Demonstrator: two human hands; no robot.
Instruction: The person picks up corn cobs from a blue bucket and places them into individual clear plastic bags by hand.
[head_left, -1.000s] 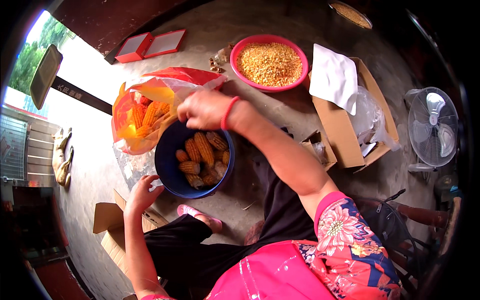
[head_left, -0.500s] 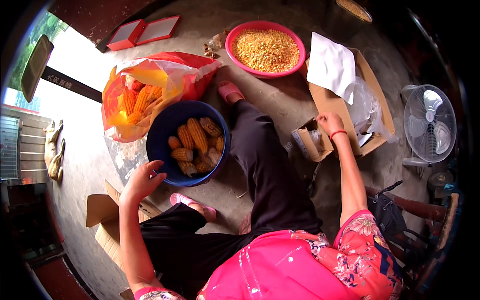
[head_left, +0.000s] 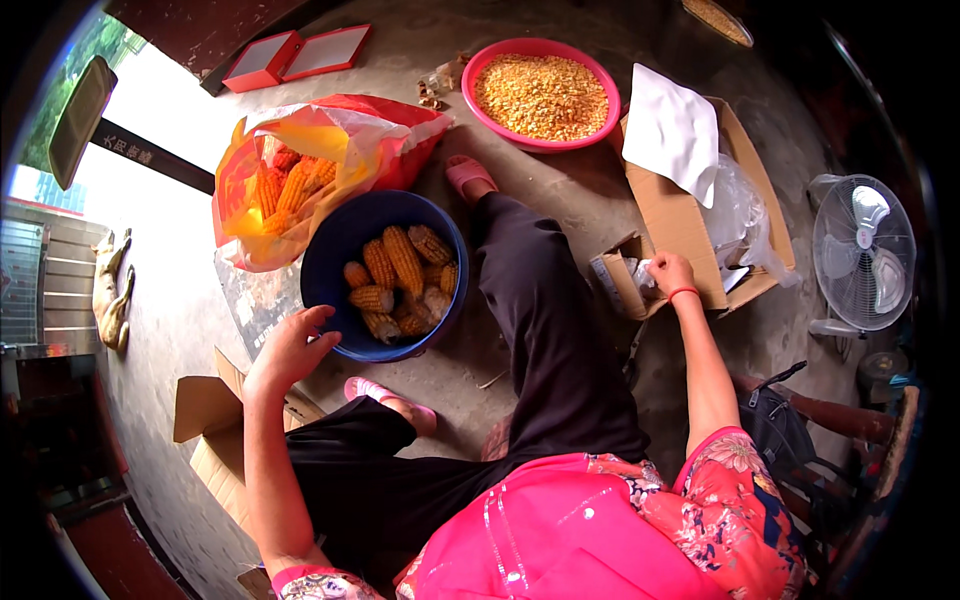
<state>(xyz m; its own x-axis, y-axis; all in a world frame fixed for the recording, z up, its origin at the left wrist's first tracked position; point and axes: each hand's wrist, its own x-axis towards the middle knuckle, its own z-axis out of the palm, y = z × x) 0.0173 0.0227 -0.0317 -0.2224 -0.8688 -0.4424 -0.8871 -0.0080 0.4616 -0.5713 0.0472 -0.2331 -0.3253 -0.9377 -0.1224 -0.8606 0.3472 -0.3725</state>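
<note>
My left hand (head_left: 292, 348) hovers beside the near left rim of a dark blue bucket (head_left: 312, 252), its fingers loosely curved and apart, holding nothing. Several corn cobs (head_left: 402, 262) lie in the bucket, some yellow with kernels, some paler. On the other side, my right hand (head_left: 671, 273) is at a small open cardboard box (head_left: 628, 298), fingers pinched together against whitish crumpled material (head_left: 640, 274) inside it. What those fingers hold, if anything, is too small to make out.
A red and yellow plastic bag (head_left: 375, 130) of corn cobs stands behind the bucket. Loose kernels fill a pink basin (head_left: 474, 100). At right are a large cardboard box (head_left: 660, 215) with a white sheet and clear plastic, and a fan (head_left: 863, 250). A dog (head_left: 112, 290) lies far left.
My right hand has come down to the small box, fingers now at its contents. My left hand has shifted slightly nearer me. The whole view has moved a little.
</note>
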